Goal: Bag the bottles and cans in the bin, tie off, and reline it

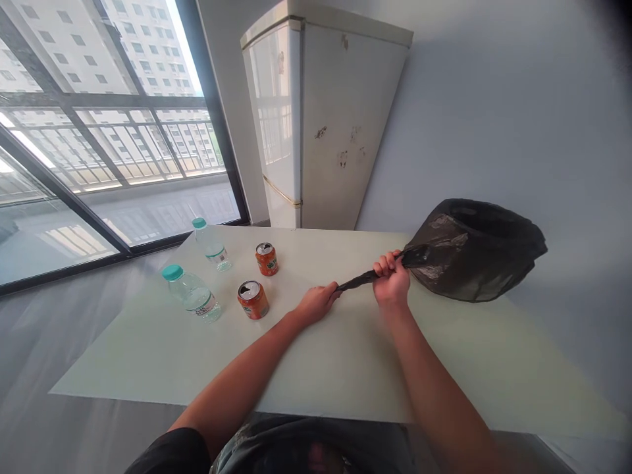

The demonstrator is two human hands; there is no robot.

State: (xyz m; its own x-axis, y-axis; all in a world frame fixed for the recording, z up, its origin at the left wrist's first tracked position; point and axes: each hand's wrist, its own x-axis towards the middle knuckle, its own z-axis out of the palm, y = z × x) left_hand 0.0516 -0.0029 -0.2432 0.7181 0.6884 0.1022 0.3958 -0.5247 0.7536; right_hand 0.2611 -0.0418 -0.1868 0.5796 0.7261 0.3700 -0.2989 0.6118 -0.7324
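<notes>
A black plastic bag [444, 253] lies over the right part of the table, its wide end puffed out against the wall side. Its other end is drawn into a thin twisted strand. My right hand [392, 280] is closed around the strand where the bag narrows. The tip of the strand sits in the closed fingers of my left hand [317, 304], so the strand stretches between both hands. Left of my left hand stand two opened orange drink cans, a nearer can [253, 301] and a farther can [267, 259].
Two clear plastic bottles with teal caps, a nearer bottle [195, 296] and a farther bottle [212, 247], stand on the pale table [336, 368] at the left. A worn white refrigerator [340, 112] is behind the table. Windows are at the left, a wall at the right.
</notes>
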